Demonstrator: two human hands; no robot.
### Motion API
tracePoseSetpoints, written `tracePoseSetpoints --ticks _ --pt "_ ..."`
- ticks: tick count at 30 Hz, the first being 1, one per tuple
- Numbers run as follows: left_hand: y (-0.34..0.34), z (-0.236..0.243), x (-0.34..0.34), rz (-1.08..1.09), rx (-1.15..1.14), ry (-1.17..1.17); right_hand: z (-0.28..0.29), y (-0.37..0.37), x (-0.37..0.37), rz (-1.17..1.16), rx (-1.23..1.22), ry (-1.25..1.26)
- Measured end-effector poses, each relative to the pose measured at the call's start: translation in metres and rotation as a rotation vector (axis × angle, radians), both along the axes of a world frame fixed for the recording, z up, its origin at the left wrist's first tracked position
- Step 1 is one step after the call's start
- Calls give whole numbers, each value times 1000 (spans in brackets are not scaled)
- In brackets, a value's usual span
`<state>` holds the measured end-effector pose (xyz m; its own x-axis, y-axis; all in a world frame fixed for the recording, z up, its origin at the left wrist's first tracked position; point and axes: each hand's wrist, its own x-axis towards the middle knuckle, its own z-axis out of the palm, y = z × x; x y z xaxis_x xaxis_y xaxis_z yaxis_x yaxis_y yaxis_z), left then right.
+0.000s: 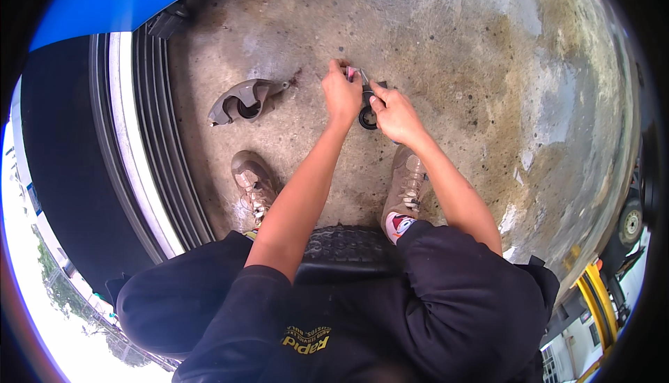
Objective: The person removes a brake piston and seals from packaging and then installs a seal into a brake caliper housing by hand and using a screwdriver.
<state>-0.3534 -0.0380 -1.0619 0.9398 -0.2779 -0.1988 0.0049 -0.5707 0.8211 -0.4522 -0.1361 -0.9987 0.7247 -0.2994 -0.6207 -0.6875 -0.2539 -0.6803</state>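
My left hand is closed, fingertips on a small pink-and-silver piece whose kind I cannot make out. Close on its right, my right hand has its index finger and thumb together at a dark part with a black ring at its lower end. The hands partly cover this part, so I cannot tell whether it rests on the floor or is held up. A grey metal brake caliper with a round bore lies on the concrete to the left, apart from both hands.
I sit low on a black tire, my brown shoes on the stained concrete floor. A blue vehicle panel is at upper left, above a ribbed ledge. A yellow post stands at far right.
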Motion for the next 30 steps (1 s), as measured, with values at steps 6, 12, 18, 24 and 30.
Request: tracePoseSetpoints --ticks 6,12,18,24,30 --pt "1 -1 2 -8 -8 16 12 0 6 51 -37 -1" --pt "3 7 -1 101 60 68 5 2 2 45 -68 -51" --pt "3 8 0 117 80 91 14 7 7 18 -11 11" --pt "3 7 -1 128 71 87 6 10 8 0 -28 -12" --pt "4 8 0 127 63 112 20 12 17 105 -89 -7"
